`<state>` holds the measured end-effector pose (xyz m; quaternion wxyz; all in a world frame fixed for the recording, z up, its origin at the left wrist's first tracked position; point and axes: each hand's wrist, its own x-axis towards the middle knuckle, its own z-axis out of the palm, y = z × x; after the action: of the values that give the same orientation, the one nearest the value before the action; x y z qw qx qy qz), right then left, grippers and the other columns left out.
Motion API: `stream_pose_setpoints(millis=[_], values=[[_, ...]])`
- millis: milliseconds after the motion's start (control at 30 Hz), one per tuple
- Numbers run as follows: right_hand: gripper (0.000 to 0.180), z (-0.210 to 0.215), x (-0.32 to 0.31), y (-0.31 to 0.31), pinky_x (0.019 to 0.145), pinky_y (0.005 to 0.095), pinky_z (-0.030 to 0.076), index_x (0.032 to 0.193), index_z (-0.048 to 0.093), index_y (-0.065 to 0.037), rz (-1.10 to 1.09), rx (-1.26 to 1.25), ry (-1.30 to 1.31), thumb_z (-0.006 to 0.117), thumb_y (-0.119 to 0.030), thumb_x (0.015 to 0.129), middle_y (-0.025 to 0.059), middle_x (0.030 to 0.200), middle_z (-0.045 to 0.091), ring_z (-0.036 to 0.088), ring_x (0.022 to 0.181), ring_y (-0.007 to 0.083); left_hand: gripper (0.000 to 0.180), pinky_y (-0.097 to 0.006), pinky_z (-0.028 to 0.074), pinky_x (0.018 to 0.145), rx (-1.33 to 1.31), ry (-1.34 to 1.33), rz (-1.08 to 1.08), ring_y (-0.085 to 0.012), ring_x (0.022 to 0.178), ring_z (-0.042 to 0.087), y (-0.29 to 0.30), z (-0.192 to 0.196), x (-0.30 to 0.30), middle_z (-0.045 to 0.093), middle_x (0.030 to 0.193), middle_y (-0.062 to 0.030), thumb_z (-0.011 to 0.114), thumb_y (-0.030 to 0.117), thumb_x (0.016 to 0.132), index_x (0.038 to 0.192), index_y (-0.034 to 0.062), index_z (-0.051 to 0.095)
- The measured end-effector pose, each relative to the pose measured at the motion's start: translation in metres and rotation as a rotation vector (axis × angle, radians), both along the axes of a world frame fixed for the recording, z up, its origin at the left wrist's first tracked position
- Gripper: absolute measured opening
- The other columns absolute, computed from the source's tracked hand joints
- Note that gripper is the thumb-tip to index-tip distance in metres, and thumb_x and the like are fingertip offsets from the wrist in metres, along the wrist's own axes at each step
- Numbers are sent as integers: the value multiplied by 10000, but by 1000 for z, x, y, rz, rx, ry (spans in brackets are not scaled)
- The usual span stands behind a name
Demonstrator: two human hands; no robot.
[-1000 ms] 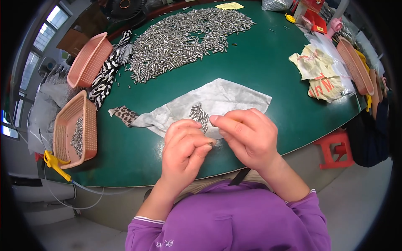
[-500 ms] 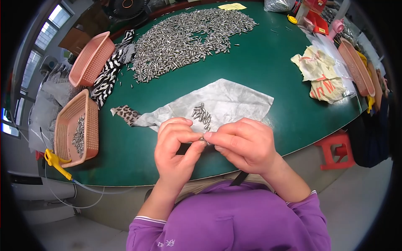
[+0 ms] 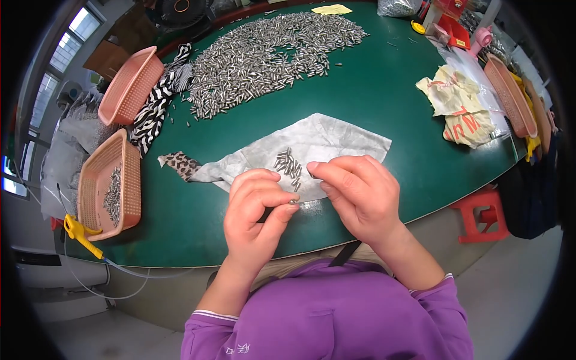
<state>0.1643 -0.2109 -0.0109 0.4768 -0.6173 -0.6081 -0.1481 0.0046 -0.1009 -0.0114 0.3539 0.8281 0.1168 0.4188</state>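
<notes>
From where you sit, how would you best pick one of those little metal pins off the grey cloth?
Probably from above, pinching one pin across its middle with thumb and forefinger. The small cluster of pins lies flat on the grey cloth, close together, so an outer one at the cluster's edge nearest the right hand looks easiest to reach.

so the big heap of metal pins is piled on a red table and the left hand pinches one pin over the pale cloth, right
Not quite: the table is green, not red, as the head view shows. The rest holds: the big heap of metal pins lies on it, and the left hand pinches one pin over the pale cloth.
</notes>
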Motion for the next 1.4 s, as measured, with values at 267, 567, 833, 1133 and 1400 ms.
stream_pose_setpoints(millis=[267, 567, 833, 1133, 1400], values=[[259, 7, -5, -3, 579, 343, 480, 979, 664, -134, -55, -113, 122, 741, -113, 733, 29, 784, 596, 598, 689, 217, 78, -365, 455, 844, 19, -41, 11, -271, 954, 585, 0, 2, 3, 629, 848, -59, 720, 94, 819, 866, 46, 680], [174, -7, -10, -3, 574, 359, 468, 796, 611, -108, -95, -297, 1, 749, -123, 691, 32, 745, 589, 601, 682, 243, 52, -352, 467, 836, 39, -61, 248, -256, 924, 591, 16, 11, -25, 606, 899, -112, 593, 50, 897, 864, 16, 613], [166, -2, -11, -4, 604, 367, 486, 835, 615, -110, -53, -286, 16, 723, -96, 710, 46, 781, 570, 605, 724, 248, 280, -413, 465, 811, 439, 332, 1158, -336, 857, 606, 152, 44, -203, 658, 941, -154, 570, 264, 959, 927, 13, 689], [219, -4, -3, -8, 622, 355, 491, 923, 638, -120, -174, -242, 60, 673, -24, 730, 38, 875, 592, 620, 772, 241, 147, -388, 460, 884, 367, 268, 567, -281, 975, 585, 44, 33, -63, 620, 966, -111, 726, 51, 751, 878, 42, 654], [241, -3, -7, -8, 639, 353, 499, 940, 639, -127, -159, -206, 82, 661, -6, 732, 36, 874, 591, 617, 774, 243, 144, -371, 455, 732, 298, 384, 290, -259, 839, 554, -11, 10, 14, 581, 850, -65, 763, 77, 710, 804, 57, 655]])
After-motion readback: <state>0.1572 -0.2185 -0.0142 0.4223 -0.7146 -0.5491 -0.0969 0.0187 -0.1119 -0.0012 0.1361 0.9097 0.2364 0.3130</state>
